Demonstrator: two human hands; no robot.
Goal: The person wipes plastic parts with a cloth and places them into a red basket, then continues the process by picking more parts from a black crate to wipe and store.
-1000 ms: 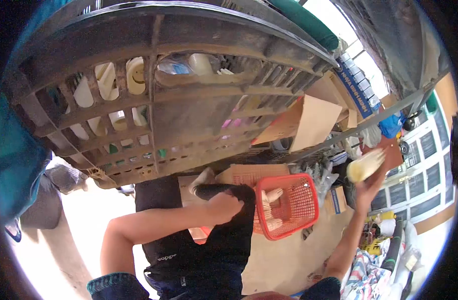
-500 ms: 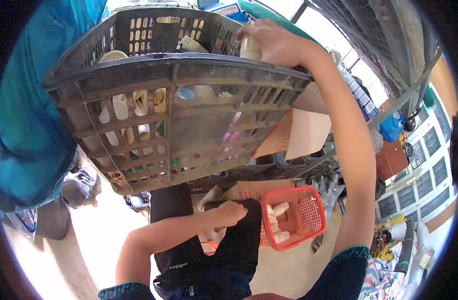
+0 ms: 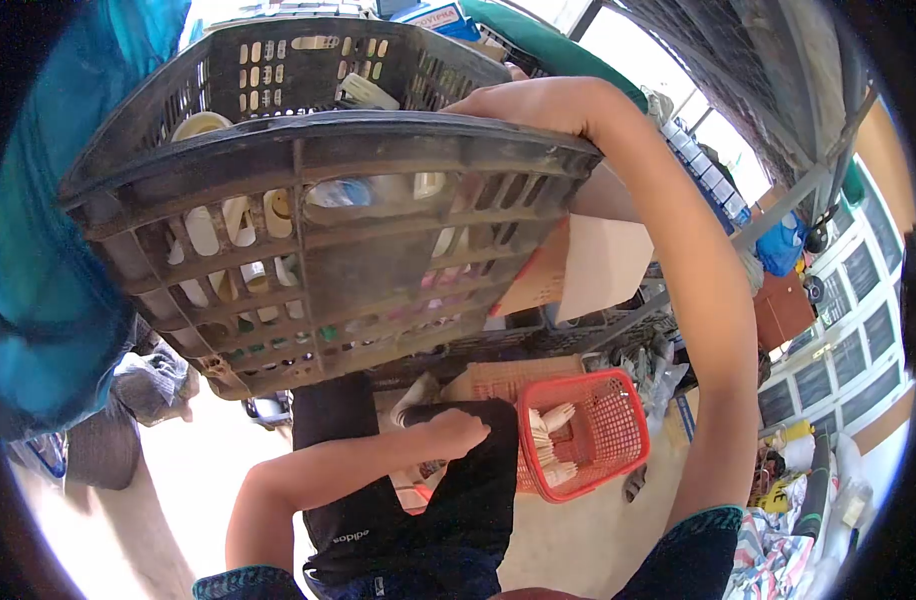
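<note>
My right hand reaches over the front rim of a large black plastic crate. Its fingers dip inside, hidden behind the crate wall, so what they hold does not show. A pale cream piece is visible through an upper slot of the crate below that hand. Inside the crate also lie a round cream piece and a pale slotted piece. My left hand is closed in a loose fist on my dark trouser leg, with nothing visible in it.
A red plastic basket holding pale hand-shaped pieces stands on the floor beside my knee. Cardboard is right of the crate. Teal fabric hangs at left. A metal frame and bagged goods line the right side.
My right hand has gone down and left into the crate; the pale cylindrical piece it held at the rim has dropped below it. My left hand stays put. The view has shifted slightly.
</note>
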